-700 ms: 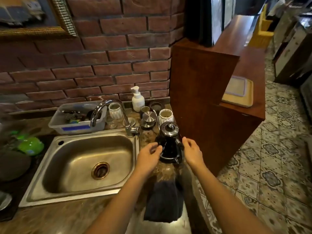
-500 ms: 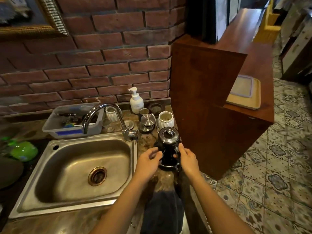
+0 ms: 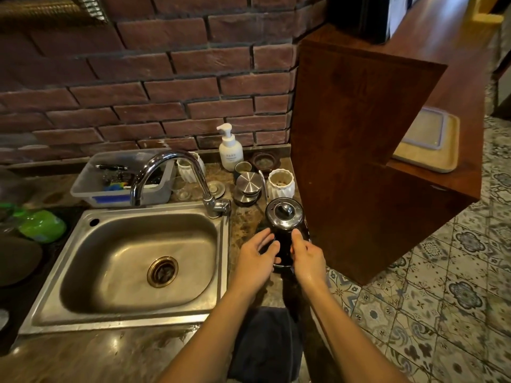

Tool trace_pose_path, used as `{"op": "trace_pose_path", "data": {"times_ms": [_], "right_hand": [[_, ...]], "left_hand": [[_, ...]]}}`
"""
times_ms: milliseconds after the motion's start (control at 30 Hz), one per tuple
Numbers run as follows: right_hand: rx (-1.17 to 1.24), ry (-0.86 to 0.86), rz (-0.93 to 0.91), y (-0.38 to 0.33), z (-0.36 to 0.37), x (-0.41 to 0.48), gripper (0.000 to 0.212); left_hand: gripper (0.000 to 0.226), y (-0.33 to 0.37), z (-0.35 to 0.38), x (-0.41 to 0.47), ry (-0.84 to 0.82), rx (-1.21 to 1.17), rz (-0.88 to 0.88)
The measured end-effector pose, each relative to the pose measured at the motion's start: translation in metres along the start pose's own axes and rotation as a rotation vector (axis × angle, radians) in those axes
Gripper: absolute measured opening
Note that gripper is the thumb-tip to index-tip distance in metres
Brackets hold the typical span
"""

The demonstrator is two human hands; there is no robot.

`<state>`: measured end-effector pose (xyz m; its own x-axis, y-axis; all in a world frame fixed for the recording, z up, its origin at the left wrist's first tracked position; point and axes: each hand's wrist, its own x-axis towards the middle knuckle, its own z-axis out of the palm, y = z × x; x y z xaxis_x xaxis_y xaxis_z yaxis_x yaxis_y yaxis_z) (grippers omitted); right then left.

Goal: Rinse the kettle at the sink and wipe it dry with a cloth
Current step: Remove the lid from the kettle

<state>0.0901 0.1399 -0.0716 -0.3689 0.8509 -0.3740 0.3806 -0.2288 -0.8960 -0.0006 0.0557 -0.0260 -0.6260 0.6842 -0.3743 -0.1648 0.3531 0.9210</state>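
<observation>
Brown stone tabletop (image 3: 83, 357) below a red brick wall (image 3: 166, 87): left hand (image 3: 257, 257) and right hand (image 3: 307, 258) on a black kettle with a steel lid (image 3: 284, 217).
Both hands curl their fingers round its lower body, one at each side. It stands upright on the tabletop, just right of the stainless steel sink (image 3: 116, 244). A dark cloth (image 3: 265, 344) hangs over the near edge, between the forearms.

Mottled stone countertop (image 3: 91, 357), steel sink (image 3: 224, 258) set into it, grey tub (image 3: 110, 199) placed behind, soap bottle (image 3: 231, 150), ribbed cup (image 3: 280, 185) and steel lids (image 3: 248, 183) grouped at back, kettle (image 3: 284, 214) stood before them, cloth (image 3: 265, 344) draped over front edge, blurred green item (image 3: 41, 225), possibly packaging, at left.
</observation>
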Motion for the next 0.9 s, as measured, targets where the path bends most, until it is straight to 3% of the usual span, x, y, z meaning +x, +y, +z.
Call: {"op": "trace_pose_path", "data": {"times_ms": [367, 900], "right_hand": [[-0.011, 0.035, -0.156, -0.036, 0.010, -0.035, 0.057], [0.097, -0.022, -0.080, -0.010, 0.123, -0.170, 0.055]], "left_hand": [[0.044, 0.010, -0.028, -0.022, 0.074, -0.019, 0.061], [0.031, -0.045, -0.150, -0.118, 0.195, 0.067, 0.093]]}}
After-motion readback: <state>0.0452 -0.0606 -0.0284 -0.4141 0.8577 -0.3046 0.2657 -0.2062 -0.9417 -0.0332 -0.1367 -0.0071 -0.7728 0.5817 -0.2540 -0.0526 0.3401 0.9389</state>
